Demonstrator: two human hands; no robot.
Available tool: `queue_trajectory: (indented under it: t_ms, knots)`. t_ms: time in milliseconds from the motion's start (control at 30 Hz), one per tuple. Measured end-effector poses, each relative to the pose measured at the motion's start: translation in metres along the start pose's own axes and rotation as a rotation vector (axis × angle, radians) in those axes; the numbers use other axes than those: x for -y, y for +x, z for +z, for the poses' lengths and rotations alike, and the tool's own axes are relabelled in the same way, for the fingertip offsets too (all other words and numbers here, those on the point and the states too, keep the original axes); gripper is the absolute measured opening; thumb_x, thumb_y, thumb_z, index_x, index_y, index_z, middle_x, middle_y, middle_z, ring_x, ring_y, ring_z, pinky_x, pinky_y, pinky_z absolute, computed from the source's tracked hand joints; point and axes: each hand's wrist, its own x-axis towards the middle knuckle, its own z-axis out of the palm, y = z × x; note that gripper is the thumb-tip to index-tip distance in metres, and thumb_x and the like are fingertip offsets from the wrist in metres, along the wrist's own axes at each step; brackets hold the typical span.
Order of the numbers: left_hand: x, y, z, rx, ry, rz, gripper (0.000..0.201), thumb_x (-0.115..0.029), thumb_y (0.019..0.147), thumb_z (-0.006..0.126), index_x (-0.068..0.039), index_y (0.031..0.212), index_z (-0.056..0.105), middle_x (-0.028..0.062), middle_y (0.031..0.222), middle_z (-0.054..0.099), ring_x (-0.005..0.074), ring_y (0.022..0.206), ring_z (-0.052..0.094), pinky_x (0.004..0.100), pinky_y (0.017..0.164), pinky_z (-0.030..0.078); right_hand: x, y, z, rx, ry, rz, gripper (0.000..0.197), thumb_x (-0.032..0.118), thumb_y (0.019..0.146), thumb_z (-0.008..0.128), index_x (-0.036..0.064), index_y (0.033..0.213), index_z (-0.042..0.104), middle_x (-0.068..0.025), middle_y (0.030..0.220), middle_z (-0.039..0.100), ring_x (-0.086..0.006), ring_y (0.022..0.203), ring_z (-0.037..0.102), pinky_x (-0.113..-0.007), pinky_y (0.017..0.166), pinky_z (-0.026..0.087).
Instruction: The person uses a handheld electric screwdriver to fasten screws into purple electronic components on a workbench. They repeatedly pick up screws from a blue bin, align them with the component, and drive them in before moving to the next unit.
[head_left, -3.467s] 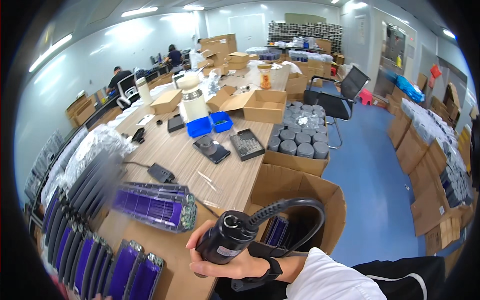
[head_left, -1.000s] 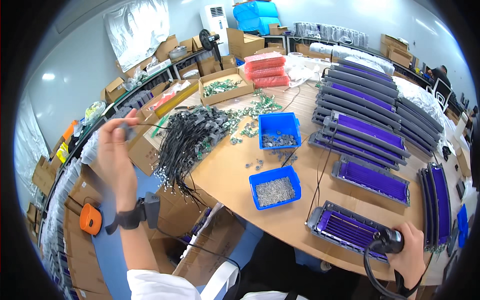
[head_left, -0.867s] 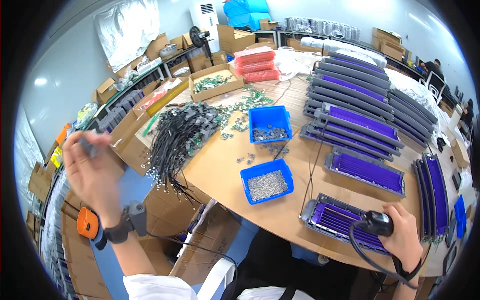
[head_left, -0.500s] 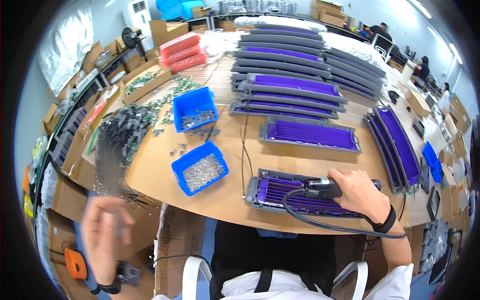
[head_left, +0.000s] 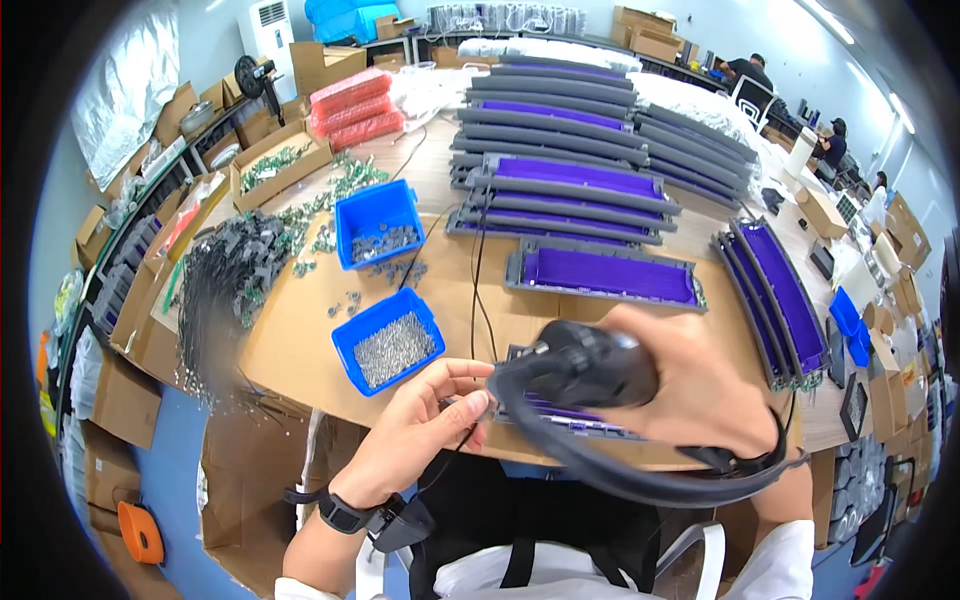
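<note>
Driver [head_left: 608, 366], in right hand [head_left: 700, 378]; housing [head_left: 585, 425], seemingly beneath

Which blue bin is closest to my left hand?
The bin of silver bits, just beyond your left hand; the bin of grey parts sits farther back, the other bins far right.

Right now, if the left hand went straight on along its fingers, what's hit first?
Probably the housing under the driver, just past the left hand. The driver's cord crosses that line too but looks higher; depth is unclear.
</note>
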Motion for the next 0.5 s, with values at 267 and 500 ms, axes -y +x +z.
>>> queue_trajectory:
  t_ms: [267, 500]
  knots:
    - [-0.008, 0.012, 0.026, -0.033, -0.024, 0.023, 0.018, -0.014, 0.091, 0.065, -0.004, 0.103, 0.056, 0.0019, 0.076, 0.059, 0.0097, 0.062, 0.057, 0.0226, 0.052, 0.044, 0.008, 0.019, 0.04, -0.045, 0.188, -0.056, 0.037, 0.01, 0.07, 0.075, -0.0017, 0.098, 0.055, -0.0226, 0.079, 0.062, -0.0433, 0.074, 0.061, -0.042, 0.065, 0.048]
    - [0.006, 0.01, 0.029, 0.094, -0.134, 0.075, 0.032, -0.034, 0.103, 0.044, -0.007, 0.119, 0.045, 0.0015, 0.094, 0.055, 0.0063, 0.062, 0.045, 0.0203, 0.054, 0.035, 0.004, 0.019, 0.037, -0.045, 0.222, 0.125, 0.039, 0.013, 0.07, 0.076, -0.0013, 0.098, 0.053, -0.0213, 0.069, 0.061, -0.0413, 0.066, 0.062, -0.039, 0.059, 0.047]
